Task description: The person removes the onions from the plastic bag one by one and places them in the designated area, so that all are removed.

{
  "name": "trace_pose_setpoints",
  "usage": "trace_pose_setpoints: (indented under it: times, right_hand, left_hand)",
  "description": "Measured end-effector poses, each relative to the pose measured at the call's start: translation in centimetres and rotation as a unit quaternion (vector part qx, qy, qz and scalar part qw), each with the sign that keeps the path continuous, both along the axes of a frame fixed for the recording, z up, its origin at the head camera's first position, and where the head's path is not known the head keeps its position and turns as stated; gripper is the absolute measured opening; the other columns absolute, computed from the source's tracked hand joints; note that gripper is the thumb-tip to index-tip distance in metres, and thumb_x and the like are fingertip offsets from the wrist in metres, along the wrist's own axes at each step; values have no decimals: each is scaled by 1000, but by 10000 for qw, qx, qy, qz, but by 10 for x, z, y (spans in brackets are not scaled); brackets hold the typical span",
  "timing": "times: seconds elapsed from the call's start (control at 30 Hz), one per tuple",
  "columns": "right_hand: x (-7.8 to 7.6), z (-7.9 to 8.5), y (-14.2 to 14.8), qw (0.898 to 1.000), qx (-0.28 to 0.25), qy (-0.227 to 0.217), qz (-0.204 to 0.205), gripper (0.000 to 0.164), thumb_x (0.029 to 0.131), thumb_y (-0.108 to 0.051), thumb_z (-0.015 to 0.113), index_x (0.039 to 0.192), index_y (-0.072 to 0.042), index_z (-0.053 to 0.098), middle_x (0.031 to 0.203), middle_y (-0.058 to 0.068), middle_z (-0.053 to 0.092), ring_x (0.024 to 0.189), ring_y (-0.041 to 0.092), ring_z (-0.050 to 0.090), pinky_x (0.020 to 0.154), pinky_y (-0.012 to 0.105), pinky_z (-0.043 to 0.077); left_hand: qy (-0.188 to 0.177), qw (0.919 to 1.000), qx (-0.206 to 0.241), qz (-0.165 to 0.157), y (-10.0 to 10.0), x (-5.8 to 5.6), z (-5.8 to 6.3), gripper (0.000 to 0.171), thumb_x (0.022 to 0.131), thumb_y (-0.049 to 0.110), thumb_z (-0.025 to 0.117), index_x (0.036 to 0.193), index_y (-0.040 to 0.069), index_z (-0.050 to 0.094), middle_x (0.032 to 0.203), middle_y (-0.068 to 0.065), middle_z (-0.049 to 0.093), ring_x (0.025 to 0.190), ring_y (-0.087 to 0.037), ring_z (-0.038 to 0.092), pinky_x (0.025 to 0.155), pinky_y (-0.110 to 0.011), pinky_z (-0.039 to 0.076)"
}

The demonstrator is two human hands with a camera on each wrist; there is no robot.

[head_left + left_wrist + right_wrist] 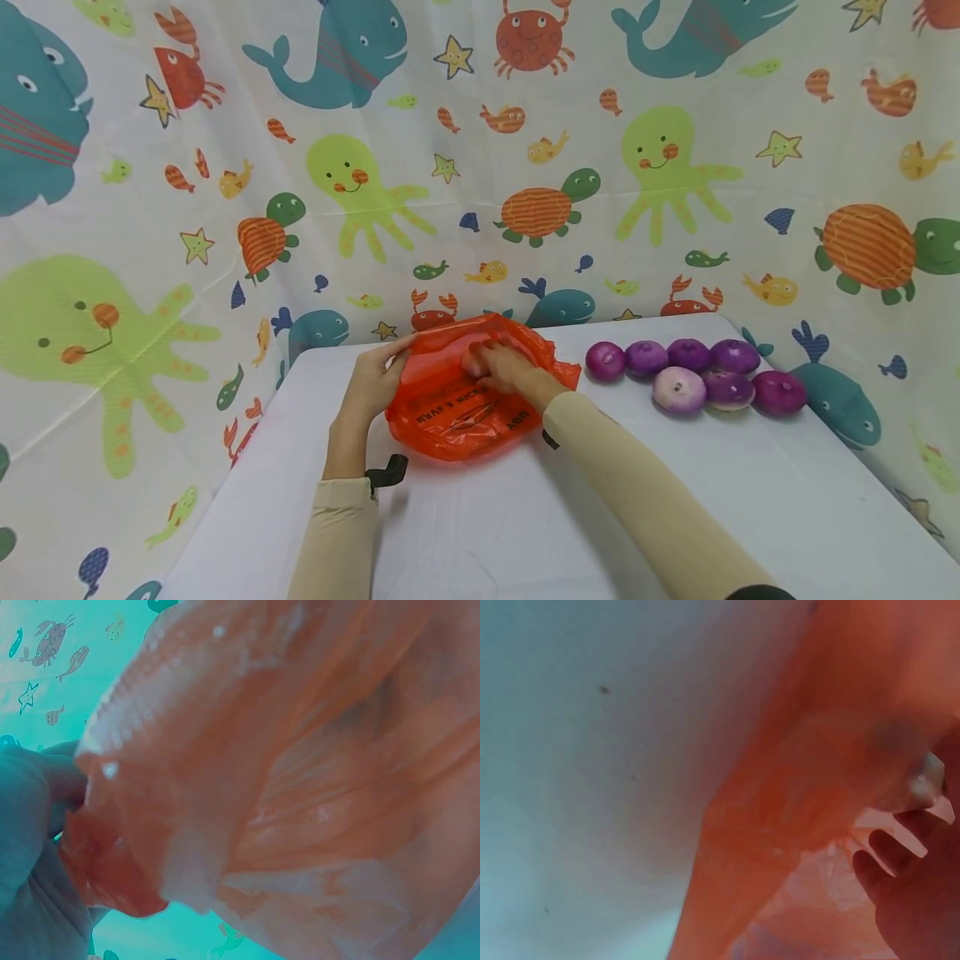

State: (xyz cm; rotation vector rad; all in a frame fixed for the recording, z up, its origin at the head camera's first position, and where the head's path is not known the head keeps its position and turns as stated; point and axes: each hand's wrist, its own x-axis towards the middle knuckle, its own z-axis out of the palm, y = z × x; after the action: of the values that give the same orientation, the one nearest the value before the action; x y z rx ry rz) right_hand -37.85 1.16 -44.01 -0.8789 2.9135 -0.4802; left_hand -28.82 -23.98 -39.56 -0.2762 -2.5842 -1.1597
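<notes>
A translucent red plastic bag (442,408) with dark printing lies on the white table, its mouth spread. My left hand (378,375) pinches the bag's rim at its left side; in the left wrist view the bag (187,787) fills most of the picture and the left hand (37,847) grips its edge. Inside the mouth, my right hand (506,367) holds a round pinkish onion (473,361), mostly covered by the fingers. The right wrist view shows the right hand (922,892) with the onion (926,784) at its fingertips, partly behind the film.
Several purple onions (647,359) sit in two rows on the right of the table, with one paler onion (678,390) in the front row. A curtain (465,167) printed with sea animals hangs behind and beside the white table (480,533).
</notes>
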Motion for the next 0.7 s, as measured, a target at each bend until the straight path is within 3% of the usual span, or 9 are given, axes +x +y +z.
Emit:
trace_pose_setpoints:
  times: [0.27,0.7]
  right_hand:
    - [6,-2,0,9994,-273,-16,191,67,98,-29,74,155,-16,40,154,13,49,136,34,53,121,52,42]
    - [11,-3,-2,9998,-131,-163,37,74,96,-27,76,159,-21,38,156,17,42,130,37,56,116,56,46]
  left_hand:
    - [-42,10000,70,-25,0,0,0,39,108,20,55,147,24,62,142,-11,66,126,-35,66,100,-52,58]
    - [-21,9999,101,-44,-1,0,-1,39,109,20,54,147,24,61,143,-12,66,126,-36,66,100,-52,58]
